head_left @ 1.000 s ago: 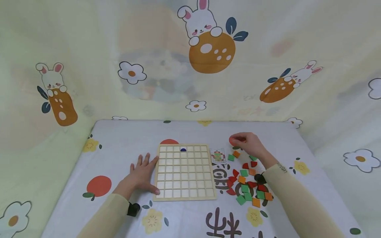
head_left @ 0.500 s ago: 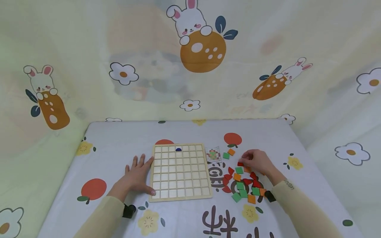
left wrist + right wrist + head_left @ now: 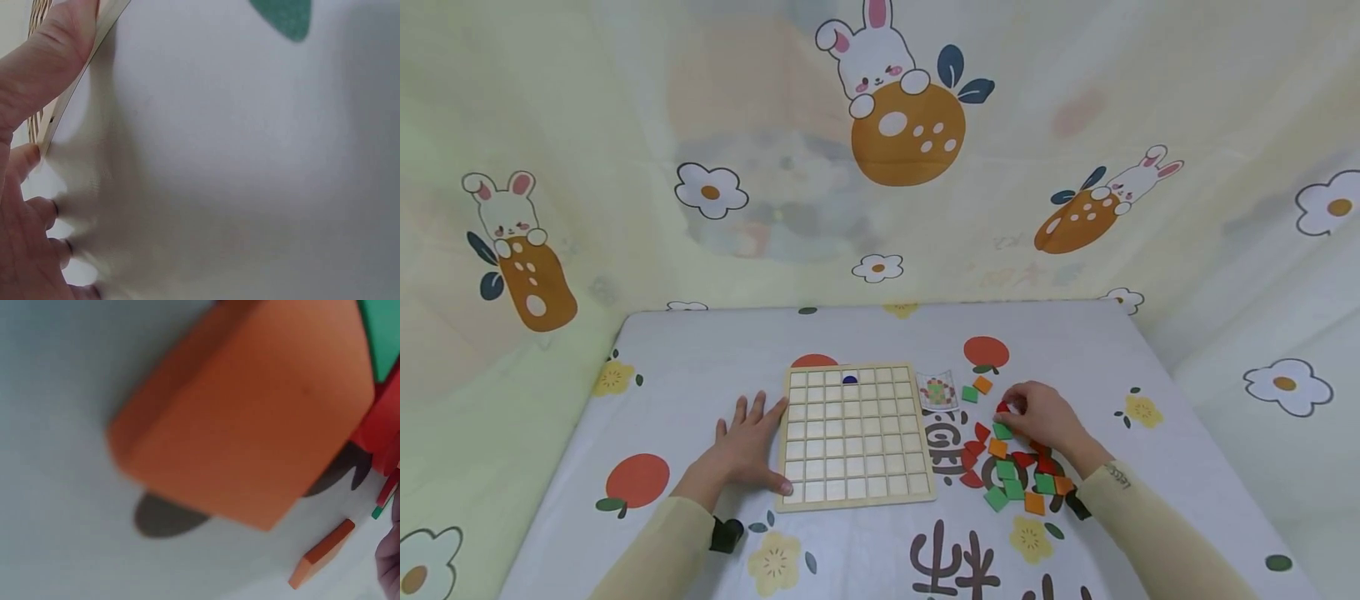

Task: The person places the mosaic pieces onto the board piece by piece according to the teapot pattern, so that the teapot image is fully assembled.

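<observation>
My left hand [image 3: 745, 446] lies spread along the left side of a wooden grid board [image 3: 782, 467]. Its thumb presses the lower left of the frame, and the index fingertip touches the upper left side. One dark blue half-round piece [image 3: 850, 380] sits in the board's top row. Over the far end of the loose pieces, my right hand [image 3: 1043, 417] pinches a red curved piece [image 3: 1002, 407] between thumb and fingers. A green square tile [image 3: 1002, 431] lies just below those fingertips. Only a sliver of the right hand [image 3: 389, 562] shows in the right wrist view.
Several green, orange and red pieces lie right of the board, among them an orange square [image 3: 1034, 503] and a green square [image 3: 996, 499]. A small pattern card [image 3: 937, 392] lies beside the board's upper right. A patterned cloth wall [image 3: 760, 267] rises behind the table.
From the far right, above the printed fruit, my right hand has come nearer to the pile and taken a red piece between its fingers. The left hand stays at the board.
</observation>
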Demonstrator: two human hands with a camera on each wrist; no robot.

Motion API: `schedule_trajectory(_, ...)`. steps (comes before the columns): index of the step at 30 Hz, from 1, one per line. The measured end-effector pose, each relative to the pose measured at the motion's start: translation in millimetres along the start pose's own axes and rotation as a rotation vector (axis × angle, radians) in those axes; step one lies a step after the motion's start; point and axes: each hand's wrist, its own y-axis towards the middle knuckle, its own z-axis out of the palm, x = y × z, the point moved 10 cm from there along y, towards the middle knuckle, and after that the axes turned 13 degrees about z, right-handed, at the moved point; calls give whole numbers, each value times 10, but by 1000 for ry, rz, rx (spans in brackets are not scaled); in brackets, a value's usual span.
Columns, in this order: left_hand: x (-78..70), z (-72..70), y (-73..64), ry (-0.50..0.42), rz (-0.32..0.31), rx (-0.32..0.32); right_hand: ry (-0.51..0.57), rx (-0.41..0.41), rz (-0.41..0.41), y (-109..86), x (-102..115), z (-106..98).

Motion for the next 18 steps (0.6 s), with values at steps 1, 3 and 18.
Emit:
schedule_trajectory(1,-2,-1,0,-1,1,-2,7,3,-16,7,10,9)
schedule_trajectory(3,-1,3,1,0,3,-3,23,14,-46,26,18,29)
schedule_trajectory(18,-1,-9,-8,9,-5,-1,62,20,-119,101,-43,60)
